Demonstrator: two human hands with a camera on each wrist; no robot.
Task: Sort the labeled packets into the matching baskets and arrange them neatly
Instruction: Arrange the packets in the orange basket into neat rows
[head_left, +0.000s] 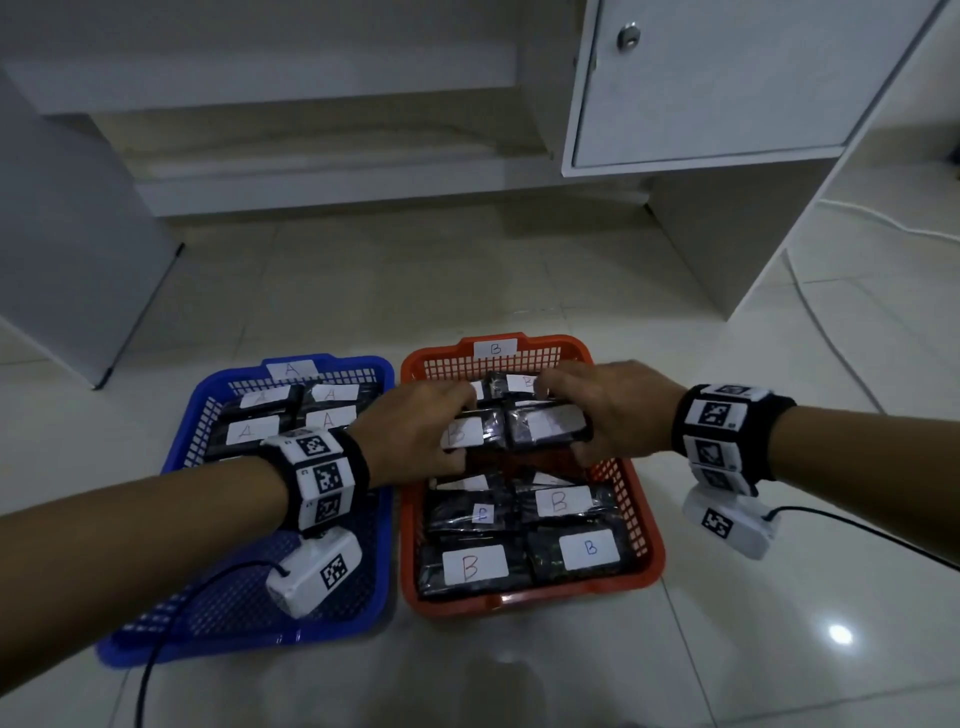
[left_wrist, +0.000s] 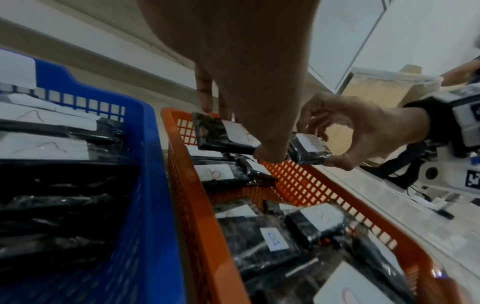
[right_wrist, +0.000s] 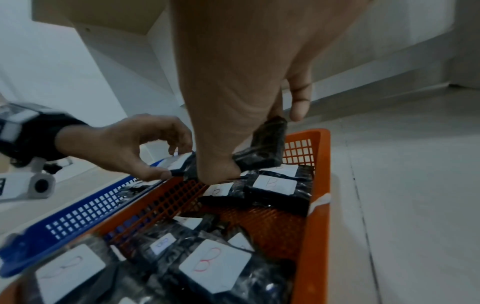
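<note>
I've got both hands over the orange basket (head_left: 652, 545), the one tagged B on its far rim. Left hand (head_left: 410, 434) pinches a black B packet (head_left: 467, 434) by its near and far edges, thumb under the near edge, fingers curled over the far one. Right hand (head_left: 608, 410) does the same w/ a second packet (head_left: 550, 423) just beside it. The two packets sit side by side, lifted clear of the basket contents; the wrist views show open mesh floor below them.

That bare patch in the middle of the basket is my target, I reckon: B packets lie at the far end (right_wrist: 272, 185) and a fuller lot at the near end (head_left: 475, 564), some of them overlapping and skewed.

To do this well, I'd lower both packets together, labels up, long edges parallel w/ the far row, and keep them level so neither tips onto its neighbour. Set the far edges down first against the far row, then let the near edges drop and release thumbs last. The wrap looks slick and glossy, so a light pinch may slip; hold firm till they're flat.

Blue basket (head_left: 384, 561) on the left, tagged A, has A packets (head_left: 249, 431) in tidy rows at its far end; no need to touch it now.
</note>
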